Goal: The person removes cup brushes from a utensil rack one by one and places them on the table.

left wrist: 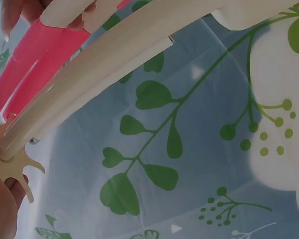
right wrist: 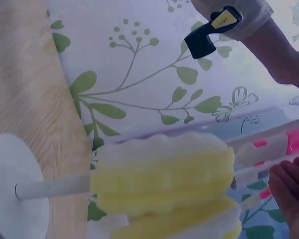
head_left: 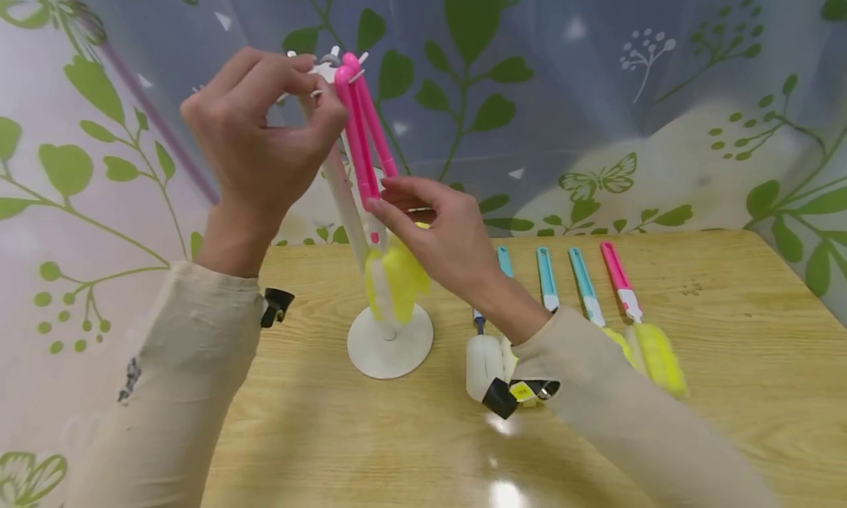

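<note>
A white stand (head_left: 390, 361) with a round base holds up a ring of hooks. Two pink-handled sponge brushes (head_left: 357, 140) hang from its hooks, their yellow-and-white sponge heads (right wrist: 162, 169) pointing down beside the pole. My left hand (head_left: 261, 126) is at the top of the stand, thumb and forefinger pinching a hook next to the pink handles. Lower down, my right hand (head_left: 443, 229) pinches the bottom end of a pink brush handle with thumb and fingers. In the left wrist view, the curved hooks (left wrist: 27, 174) show beside the left hand.
Several more sponge brushes lie in a row on the wooden table (head_left: 304, 420), right of the stand, among them a blue-handled brush (head_left: 582, 276) and a pink-handled brush (head_left: 618, 273). My right forearm covers part of them. A leaf-patterned curtain (head_left: 595, 126) hangs behind the table.
</note>
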Demonstrator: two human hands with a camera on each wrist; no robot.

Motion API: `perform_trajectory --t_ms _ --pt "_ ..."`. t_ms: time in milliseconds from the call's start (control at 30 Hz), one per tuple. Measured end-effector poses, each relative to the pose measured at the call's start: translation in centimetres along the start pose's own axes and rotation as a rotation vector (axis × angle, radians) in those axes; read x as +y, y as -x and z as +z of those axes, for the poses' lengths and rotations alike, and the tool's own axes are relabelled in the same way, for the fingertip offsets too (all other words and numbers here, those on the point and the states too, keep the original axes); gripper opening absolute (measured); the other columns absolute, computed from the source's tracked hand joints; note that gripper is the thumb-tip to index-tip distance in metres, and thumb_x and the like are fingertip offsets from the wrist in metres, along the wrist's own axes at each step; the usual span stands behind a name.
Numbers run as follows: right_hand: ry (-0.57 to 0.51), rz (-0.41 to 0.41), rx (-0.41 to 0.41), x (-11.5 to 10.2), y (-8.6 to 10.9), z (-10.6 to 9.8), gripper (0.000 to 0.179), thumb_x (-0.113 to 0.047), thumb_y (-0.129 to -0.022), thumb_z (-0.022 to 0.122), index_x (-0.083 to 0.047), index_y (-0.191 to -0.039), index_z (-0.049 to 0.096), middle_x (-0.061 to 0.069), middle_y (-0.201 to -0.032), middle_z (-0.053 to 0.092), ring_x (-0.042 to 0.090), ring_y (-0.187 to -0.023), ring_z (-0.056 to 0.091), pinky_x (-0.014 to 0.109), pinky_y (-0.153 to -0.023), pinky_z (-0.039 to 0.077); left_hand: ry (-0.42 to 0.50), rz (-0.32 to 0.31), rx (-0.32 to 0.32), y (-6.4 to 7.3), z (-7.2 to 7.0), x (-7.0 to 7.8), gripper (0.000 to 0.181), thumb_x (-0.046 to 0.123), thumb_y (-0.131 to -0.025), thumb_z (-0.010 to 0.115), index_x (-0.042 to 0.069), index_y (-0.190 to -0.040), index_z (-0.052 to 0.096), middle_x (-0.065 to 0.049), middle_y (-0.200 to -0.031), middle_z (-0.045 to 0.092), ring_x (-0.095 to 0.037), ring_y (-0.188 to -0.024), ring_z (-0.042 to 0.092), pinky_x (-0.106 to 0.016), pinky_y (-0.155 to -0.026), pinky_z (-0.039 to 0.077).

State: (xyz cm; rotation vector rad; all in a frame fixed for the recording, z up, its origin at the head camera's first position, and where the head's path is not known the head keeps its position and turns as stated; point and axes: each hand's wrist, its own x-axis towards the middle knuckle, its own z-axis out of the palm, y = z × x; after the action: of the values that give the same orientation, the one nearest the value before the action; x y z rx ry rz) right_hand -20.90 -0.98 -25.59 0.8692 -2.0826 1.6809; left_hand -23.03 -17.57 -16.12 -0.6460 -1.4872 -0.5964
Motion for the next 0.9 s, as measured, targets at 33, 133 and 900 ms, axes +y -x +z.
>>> perform_trajectory --t_ms 33,133,900 --pt "-0.012 0.014 0.010 -0.2 -0.1 0.3 0.040 -0.027 -0.087 0.069 -0.006 -0.120 0.065 -0.002 -0.104 0.069 0.005 -0.092 0.064 0.023 -0.081 0.050 0.010 -0.006 0.007 0.0 0.0 0.0 0.022 0.014 -0.072 0.057 -0.001 -0.056 0.059 -0.008 -0.060 0.061 -0.015 -0.072 0.069 -0.040 -0.053 0.048" --pt "-0.028 0.033 0.033 -0.5 -0.3 0.9 0.040 -0.025 -0.085 0.071 -0.005 -0.119 0.065 -0.001 -0.102 0.069 0.006 -0.090 0.064 0.023 -0.081 0.050 0.015 -0.009 0.021 0.0 0.2 0.1 0.022 0.014 -0.072 0.057 -0.001 -0.056 0.058 -0.008 -0.060 0.061 -0.015 -0.071 0.069 -0.040 -0.052 0.046" --pt "-0.323 0.029 0.060 -1.2 -0.1 0.2 0.026 -0.007 -0.084 0.070 0.001 -0.108 0.067 0.007 -0.095 0.070 0.021 -0.083 0.067 0.035 -0.076 0.053 -0.180 -0.102 -0.117 -0.6 -0.2 0.7 0.026 0.024 -0.074 0.056 0.005 -0.074 0.074 -0.004 -0.069 0.067 -0.018 -0.061 0.059 -0.036 -0.056 0.039"
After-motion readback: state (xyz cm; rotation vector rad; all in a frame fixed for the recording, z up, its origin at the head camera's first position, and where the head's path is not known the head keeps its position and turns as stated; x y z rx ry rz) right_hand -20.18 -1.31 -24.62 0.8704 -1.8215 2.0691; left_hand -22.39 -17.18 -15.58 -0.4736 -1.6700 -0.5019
